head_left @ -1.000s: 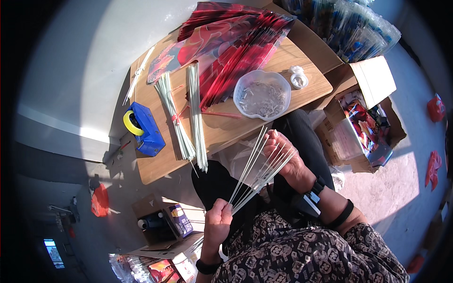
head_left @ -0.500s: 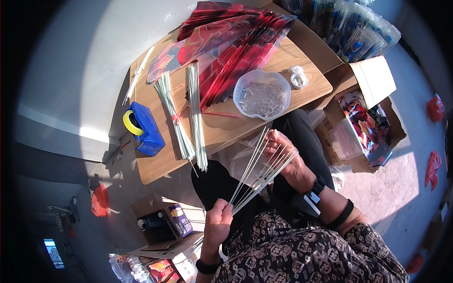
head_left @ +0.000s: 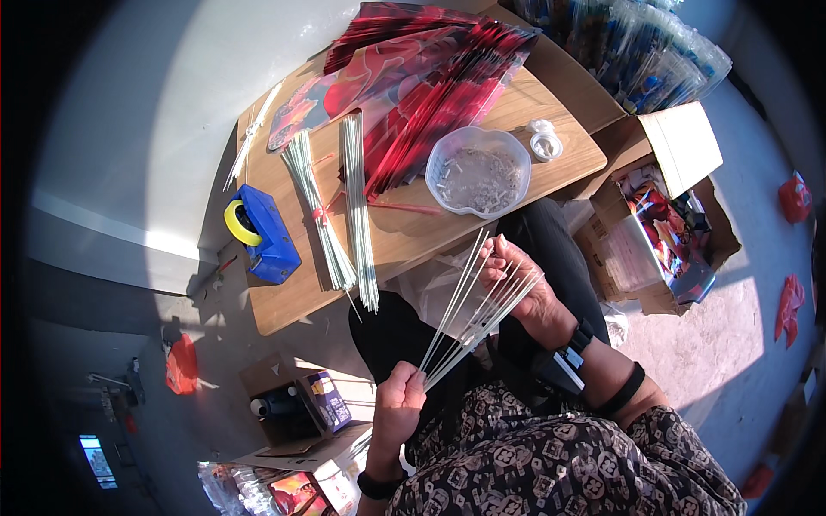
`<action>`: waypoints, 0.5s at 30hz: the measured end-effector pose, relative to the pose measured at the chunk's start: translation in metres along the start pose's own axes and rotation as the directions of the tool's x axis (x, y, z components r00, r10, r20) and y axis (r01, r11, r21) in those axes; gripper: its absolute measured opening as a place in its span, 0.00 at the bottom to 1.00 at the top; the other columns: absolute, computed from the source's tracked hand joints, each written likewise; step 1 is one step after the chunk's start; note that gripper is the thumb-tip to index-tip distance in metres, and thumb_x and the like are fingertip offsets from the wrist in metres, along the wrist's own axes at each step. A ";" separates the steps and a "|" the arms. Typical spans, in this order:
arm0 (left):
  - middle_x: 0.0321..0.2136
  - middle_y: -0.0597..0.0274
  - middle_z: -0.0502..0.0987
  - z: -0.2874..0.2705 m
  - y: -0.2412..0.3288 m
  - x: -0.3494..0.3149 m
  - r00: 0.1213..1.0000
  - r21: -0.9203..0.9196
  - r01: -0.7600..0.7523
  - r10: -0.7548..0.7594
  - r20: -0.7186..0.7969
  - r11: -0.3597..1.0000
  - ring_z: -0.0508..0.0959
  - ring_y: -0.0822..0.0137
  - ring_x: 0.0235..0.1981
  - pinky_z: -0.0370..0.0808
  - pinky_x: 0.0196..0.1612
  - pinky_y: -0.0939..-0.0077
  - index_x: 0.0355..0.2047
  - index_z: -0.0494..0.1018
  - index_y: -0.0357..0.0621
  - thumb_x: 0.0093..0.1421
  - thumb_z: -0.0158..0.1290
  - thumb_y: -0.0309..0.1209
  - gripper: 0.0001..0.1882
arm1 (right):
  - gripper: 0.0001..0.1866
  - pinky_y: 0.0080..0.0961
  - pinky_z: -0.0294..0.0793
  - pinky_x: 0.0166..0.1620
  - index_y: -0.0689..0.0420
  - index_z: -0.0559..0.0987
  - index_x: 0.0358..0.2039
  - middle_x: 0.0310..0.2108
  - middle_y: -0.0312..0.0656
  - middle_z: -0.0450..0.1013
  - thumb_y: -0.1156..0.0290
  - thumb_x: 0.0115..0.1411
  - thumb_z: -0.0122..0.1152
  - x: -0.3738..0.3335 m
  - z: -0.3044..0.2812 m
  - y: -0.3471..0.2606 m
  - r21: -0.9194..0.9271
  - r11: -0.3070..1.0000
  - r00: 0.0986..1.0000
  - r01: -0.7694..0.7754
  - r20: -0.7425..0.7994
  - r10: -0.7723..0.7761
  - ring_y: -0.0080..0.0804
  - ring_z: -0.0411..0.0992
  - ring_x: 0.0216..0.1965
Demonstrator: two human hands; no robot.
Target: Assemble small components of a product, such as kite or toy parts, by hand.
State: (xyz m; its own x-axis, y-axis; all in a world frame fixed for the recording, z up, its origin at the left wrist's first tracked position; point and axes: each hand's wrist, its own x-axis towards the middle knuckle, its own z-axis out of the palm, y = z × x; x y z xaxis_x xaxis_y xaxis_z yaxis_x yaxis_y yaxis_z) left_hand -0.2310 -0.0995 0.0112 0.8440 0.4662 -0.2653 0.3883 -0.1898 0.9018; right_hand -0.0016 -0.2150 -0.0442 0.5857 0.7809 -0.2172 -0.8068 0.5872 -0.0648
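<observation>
My left hand (head_left: 401, 399) is closed around the lower ends of several thin pale sticks (head_left: 454, 348), which fan out up and to the right above my lap. My right hand (head_left: 520, 279) is at their upper ends, thumb and fingertips pinched together. Some stick tips lie against its fingers and palm; whatever the pinch holds is too small to make out. Beyond my hands, on the wooden table (head_left: 404, 245), stands a clear plastic bowl (head_left: 432, 163) of small whitish bits. Two bundles of similar sticks lie there too, one bundle (head_left: 314, 202) tied with red, the other bundle (head_left: 358, 215) beside it.
A blue tape dispenser (head_left: 274, 245) sits at the table's left edge. Folded red printed sheets (head_left: 439, 103) cover the far side. A small round container (head_left: 545, 144) is right of the bowl. Open cardboard boxes (head_left: 680, 155) stand at the right, another box (head_left: 271, 374) lower left.
My right hand's fingertips have shifted very slightly at the stick tips. Both hands otherwise stay in place, and the things on the table have not moved.
</observation>
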 end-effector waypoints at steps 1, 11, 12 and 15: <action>0.15 0.70 0.60 0.000 0.000 0.000 1.000 -0.008 0.005 -0.005 0.003 1.000 0.61 0.80 0.15 0.59 0.18 0.84 0.24 0.64 0.40 0.62 0.44 0.26 0.08 | 0.11 0.13 0.65 0.24 0.66 0.71 0.34 0.30 0.42 0.69 0.69 0.60 0.54 0.000 0.000 0.000 -0.009 1.000 1.000 0.000 0.004 0.000 0.15 0.59 0.21; 0.14 0.70 0.61 -0.001 0.006 0.002 1.000 -0.015 0.014 -0.015 -0.009 1.000 0.61 0.80 0.14 0.59 0.17 0.84 0.24 0.64 0.40 0.62 0.44 0.26 0.09 | 0.11 0.13 0.64 0.26 0.68 0.71 0.34 0.31 0.43 0.70 0.73 0.54 0.58 -0.001 -0.001 0.008 -0.188 0.978 0.977 -0.093 0.173 0.127 0.17 0.60 0.23; 0.14 0.70 0.61 -0.001 0.006 0.002 1.000 -0.012 0.012 -0.012 -0.012 1.000 0.61 0.80 0.14 0.59 0.17 0.84 0.24 0.64 0.40 0.62 0.44 0.26 0.09 | 0.11 0.13 0.64 0.26 0.67 0.72 0.34 0.31 0.41 0.69 0.73 0.53 0.58 -0.001 0.002 0.008 -0.140 0.985 0.983 -0.099 0.138 0.118 0.17 0.60 0.23; 0.14 0.70 0.61 -0.001 0.007 0.002 1.000 -0.012 0.004 -0.004 -0.014 1.000 0.61 0.80 0.15 0.59 0.17 0.84 0.24 0.64 0.39 0.62 0.44 0.27 0.09 | 0.11 0.13 0.62 0.26 0.66 0.73 0.34 0.29 0.39 0.68 0.73 0.53 0.59 -0.001 0.005 0.007 -0.058 0.997 0.988 -0.047 0.143 0.055 0.17 0.59 0.22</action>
State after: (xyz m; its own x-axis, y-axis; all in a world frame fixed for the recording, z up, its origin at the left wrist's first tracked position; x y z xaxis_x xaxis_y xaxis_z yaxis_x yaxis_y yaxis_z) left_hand -0.2272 -0.0991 0.0173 0.8371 0.4787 -0.2647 0.3876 -0.1776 0.9046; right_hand -0.0076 -0.2106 -0.0400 0.5451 0.8347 -0.0785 -0.8368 0.5361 -0.1110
